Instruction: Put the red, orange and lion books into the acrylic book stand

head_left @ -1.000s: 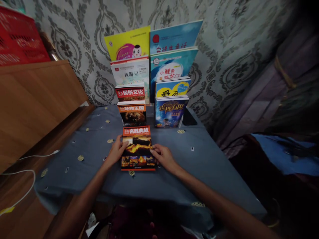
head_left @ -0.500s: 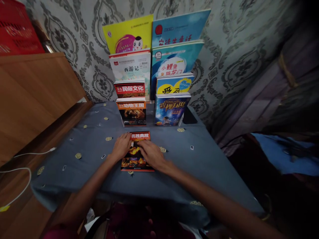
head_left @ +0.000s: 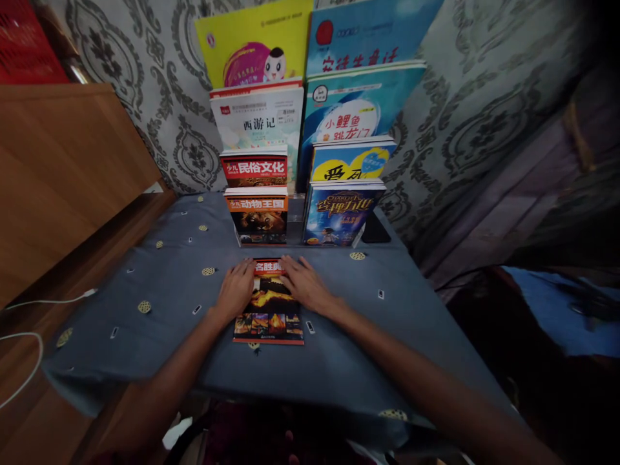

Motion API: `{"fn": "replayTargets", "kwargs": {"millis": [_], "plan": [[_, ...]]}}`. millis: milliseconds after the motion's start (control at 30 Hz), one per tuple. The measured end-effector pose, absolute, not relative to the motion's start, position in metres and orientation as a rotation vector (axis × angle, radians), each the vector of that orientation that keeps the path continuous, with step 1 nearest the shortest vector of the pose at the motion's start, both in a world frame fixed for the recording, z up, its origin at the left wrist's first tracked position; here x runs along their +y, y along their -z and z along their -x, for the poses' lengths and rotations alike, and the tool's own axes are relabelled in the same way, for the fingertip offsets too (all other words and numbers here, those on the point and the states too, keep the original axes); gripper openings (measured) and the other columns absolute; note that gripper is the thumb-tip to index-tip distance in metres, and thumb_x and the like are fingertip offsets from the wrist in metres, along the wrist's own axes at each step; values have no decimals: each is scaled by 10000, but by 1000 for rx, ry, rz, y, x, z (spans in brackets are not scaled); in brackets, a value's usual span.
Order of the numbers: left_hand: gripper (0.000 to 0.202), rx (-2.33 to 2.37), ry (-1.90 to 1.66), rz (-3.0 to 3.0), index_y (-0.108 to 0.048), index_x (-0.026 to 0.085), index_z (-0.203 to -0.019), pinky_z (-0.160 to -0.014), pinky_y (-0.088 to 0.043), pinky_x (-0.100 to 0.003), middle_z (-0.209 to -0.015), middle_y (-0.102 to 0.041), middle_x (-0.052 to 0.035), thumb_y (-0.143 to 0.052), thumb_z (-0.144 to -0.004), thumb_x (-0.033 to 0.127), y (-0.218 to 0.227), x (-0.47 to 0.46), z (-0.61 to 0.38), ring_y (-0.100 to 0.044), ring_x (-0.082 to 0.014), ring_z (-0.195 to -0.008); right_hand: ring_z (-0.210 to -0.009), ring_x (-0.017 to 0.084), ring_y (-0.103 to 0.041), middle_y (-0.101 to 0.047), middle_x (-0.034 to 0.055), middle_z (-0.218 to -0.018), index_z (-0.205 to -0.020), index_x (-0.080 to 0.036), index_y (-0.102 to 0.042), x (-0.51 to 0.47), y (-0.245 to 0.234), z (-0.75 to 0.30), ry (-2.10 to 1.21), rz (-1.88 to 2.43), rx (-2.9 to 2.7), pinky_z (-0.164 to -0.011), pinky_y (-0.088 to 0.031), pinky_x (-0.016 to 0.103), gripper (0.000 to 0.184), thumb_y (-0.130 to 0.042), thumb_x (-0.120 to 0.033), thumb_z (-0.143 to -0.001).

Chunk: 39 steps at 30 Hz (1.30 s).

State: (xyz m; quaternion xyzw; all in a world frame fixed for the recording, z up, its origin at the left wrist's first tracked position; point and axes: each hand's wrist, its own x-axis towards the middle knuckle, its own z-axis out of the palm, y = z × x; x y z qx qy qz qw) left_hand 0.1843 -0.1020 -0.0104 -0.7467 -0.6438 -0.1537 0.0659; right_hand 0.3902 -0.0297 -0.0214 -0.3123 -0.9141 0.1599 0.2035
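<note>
A book (head_left: pixel 268 300) with a dark cover, a red title band and a row of small pictures lies flat on the cloth-covered table (head_left: pixel 194 361). Over its upper left edge rests my left hand (head_left: pixel 236 290), fingers stretched out. My right hand (head_left: pixel 306 284) lies flat across the upper right edge, its fingers spread. Parts of the cover and title are hidden beneath both hands. Just beyond the book stands a clear tiered rack (head_left: pixel 296 216), holding several upright books, among them one with a lion cover (head_left: pixel 256 223) and a blue one (head_left: pixel 336 216).
A dark flat object, perhaps a phone (head_left: pixel 375 229), lies right of the rack. On the left are a wooden cabinet (head_left: pixel 72 168), a red item (head_left: pixel 29 48) on top of it and a white cable (head_left: pixel 53 301). Patterned wallpaper (head_left: pixel 188 148) covers the wall behind.
My right hand has moved from the middle of the cover to its upper right edge, uncovering more of the picture. My left hand stays at the left edge. The camera view has come closer.
</note>
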Motion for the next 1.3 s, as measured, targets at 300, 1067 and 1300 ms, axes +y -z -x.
{"fn": "replayTargets", "kwargs": {"millis": [300,1067,1300], "plan": [[403,-1917,407,2271,-579,115,-1327,-1037,-446,-489,-1405,-585,-195,-406,-963,111,8,-101,-183,-556,-316,-1300,-1367,246,-509,-570,115,-1455,-1429,-192,-508,-1,37,-409,-827,792,-2289,-1167,-360,517,448,-398,-295,-1007],[401,-1685,568,2676,-590,209,-1355,-1120,-378,-472,-1417,-600,-109,-392,-1006,209,6,-59,-198,-539,-236,-1331,-1287,247,-585,-650,111,-1358,-1340,-193,-597,-6,33,-414,-811,760,-2177,-1111,-438,483,396,-422,-284,-997],[423,-1640,510,2752,-525,245,-1422,-1157,-285,-509,-1492,-527,-94,-361,-1033,272,10,-62,-200,-413,-232,-1440,-1421,259,-442,-545,127,-1476,-1416,-202,-531,-30,36,-421,-547,770,-2440,-1172,-360,539,436,-426,-217,-993]]}}
